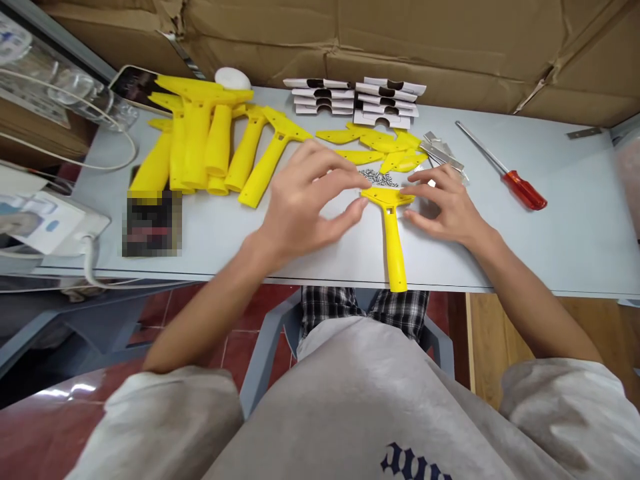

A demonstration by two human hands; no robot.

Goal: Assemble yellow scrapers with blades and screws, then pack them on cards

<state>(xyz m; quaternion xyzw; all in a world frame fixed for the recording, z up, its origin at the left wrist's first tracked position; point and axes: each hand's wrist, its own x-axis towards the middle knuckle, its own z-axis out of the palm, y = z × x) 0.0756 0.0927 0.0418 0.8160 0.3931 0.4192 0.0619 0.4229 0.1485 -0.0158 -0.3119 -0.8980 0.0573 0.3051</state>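
Observation:
A yellow plastic scraper handle (pixel 394 247) lies on the table in front of me, its wide head away from me and its grip reaching the front edge. My left hand (pixel 313 200) is at the left end of the head, thumb and index finger apart. At the right end is my right hand (pixel 447 203), its fingers spread and curved around that corner; whether the fingertips touch the plastic I cannot tell. Just behind the head sits a pile of small screws (pixel 379 178). Beyond them are several flat yellow cover pieces (pixel 390 141) and thin metal blades (pixel 440 152).
Several more yellow scraper handles (pixel 200 140) are heaped at the left, near a phone (pixel 135 87) and a pixelated dark object (pixel 151 225). White folded boxes (pixel 383 100) stand at the back. A red-handled screwdriver (pixel 523 190) and a metal strip (pixel 584 133) lie right. A power strip (pixel 75 223) borders the left.

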